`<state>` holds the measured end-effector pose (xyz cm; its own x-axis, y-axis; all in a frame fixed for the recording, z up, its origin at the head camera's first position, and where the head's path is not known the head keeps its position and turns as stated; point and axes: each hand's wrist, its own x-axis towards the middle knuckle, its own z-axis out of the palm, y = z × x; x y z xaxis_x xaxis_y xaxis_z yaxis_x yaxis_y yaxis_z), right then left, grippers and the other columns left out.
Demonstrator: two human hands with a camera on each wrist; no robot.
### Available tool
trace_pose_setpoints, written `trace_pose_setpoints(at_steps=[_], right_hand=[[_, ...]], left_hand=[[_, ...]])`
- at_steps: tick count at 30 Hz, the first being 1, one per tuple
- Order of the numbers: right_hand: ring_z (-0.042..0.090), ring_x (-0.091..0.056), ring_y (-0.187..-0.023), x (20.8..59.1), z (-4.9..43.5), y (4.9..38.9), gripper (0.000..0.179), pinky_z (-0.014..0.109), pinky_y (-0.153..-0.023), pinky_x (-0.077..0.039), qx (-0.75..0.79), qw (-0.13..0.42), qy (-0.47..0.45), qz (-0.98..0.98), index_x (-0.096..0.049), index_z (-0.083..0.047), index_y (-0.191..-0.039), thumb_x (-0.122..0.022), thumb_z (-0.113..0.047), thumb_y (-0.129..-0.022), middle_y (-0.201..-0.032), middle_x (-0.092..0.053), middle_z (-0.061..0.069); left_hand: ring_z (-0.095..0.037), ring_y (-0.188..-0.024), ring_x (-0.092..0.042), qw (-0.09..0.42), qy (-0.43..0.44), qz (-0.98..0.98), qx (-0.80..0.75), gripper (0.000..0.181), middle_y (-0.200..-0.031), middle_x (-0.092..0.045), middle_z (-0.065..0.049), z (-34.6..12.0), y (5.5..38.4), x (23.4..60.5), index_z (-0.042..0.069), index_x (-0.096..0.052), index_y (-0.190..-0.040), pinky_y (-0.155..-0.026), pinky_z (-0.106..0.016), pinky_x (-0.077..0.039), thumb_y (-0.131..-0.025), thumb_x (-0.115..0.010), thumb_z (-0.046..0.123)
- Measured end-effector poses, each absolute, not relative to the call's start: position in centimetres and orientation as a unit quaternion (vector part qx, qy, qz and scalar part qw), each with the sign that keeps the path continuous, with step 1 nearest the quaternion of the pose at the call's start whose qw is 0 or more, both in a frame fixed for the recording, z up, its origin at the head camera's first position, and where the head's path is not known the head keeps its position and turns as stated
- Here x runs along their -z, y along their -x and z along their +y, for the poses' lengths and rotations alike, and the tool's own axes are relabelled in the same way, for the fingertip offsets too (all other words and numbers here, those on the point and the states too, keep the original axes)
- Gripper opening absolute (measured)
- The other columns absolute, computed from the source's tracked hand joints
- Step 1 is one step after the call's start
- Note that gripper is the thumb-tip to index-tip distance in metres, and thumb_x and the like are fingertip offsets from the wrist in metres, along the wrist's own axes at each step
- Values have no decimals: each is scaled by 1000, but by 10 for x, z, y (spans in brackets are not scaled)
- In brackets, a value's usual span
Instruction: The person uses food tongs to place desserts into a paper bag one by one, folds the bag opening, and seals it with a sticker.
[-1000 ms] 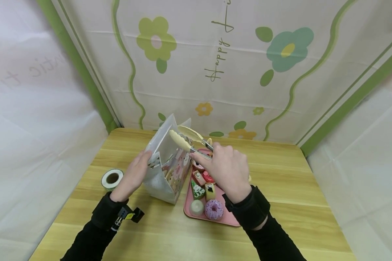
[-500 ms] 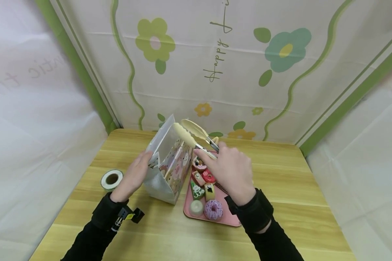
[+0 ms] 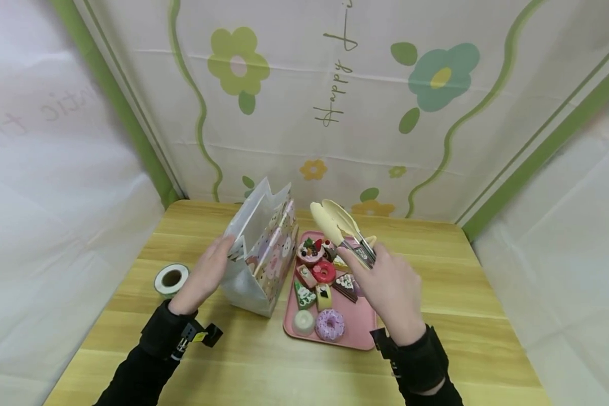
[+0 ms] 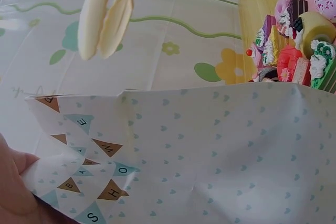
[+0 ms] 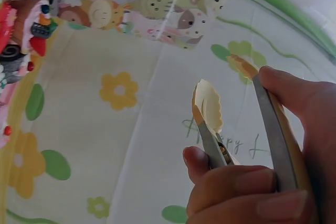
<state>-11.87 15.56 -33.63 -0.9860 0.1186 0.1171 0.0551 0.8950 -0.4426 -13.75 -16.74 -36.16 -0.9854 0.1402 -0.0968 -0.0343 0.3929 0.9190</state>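
My right hand grips a pair of tongs with cream tips and metal arms. Nothing is held between the tips, which hang above the back of a pink tray. Toy cakes crowd that tray, among them a purple doughnut, a red doughnut and a green cake slice. Left of it stands an open-topped gift bag with animal prints, its inside mostly hidden. My left hand holds the bag by its near left edge; in the left wrist view the bag's side covers part of the fingers.
A roll of white tape or labels stands on the wooden table left of my left hand. A flower-printed cloth hangs behind the table's back edge, with more cloth on both sides.
My right hand has drawn the tongs from over the bag's mouth to the right, above the tray. More of the cakes shows now. My left hand stays on the bag.
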Motion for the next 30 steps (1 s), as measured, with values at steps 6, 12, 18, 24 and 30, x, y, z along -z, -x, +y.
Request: trace_pose_setpoints(at_steps=[6,12,18,24,30], right_hand=[[20,-48,-51,358,171,105,86,34,-44,-31,-222,63,60,-971,-60,-6,-98,-37,-88,-79,-65,-55,6],[20,-44,-47,384,182,90,87,34,-41,-28,-214,44,73,-973,-61,-3,-97,-41,-86,-79,-61,-48,6],[19,-43,-46,418,190,75,94,34,-42,-26,-193,21,90,-977,-62,-3,-106,-38,-89,-76,-60,-47,6],[16,-35,-43,457,201,58,77,32,-42,-22,-166,36,57,-984,-57,-12,-84,-45,-87,-76,-54,-38,0],[14,-34,-42,488,213,44,66,32,-37,-24,-131,60,13,-989,-50,-16,-74,-59,-81,-74,-52,-36,-3]], left_hand=[[-42,-143,-15,80,-30,831,-550,74,-156,-13,-29,-168,137,361,-3,-7,-155,-110,-60,-13,-106,-20,51],[-42,-142,-15,84,-30,829,-552,74,-157,-13,-29,-167,137,362,-3,-7,-155,-110,-61,-13,-106,-21,51],[-43,-141,-17,84,-31,835,-543,76,-155,-16,-30,-166,139,360,-4,-7,-154,-110,-61,-15,-105,-20,53],[-41,-143,-13,81,-29,839,-537,76,-157,-12,-30,-166,140,359,-5,-5,-154,-111,-58,-12,-106,-19,52],[-43,-141,-19,84,-28,837,-539,77,-154,-17,-31,-166,140,360,-5,-6,-154,-109,-61,-16,-106,-19,53]])
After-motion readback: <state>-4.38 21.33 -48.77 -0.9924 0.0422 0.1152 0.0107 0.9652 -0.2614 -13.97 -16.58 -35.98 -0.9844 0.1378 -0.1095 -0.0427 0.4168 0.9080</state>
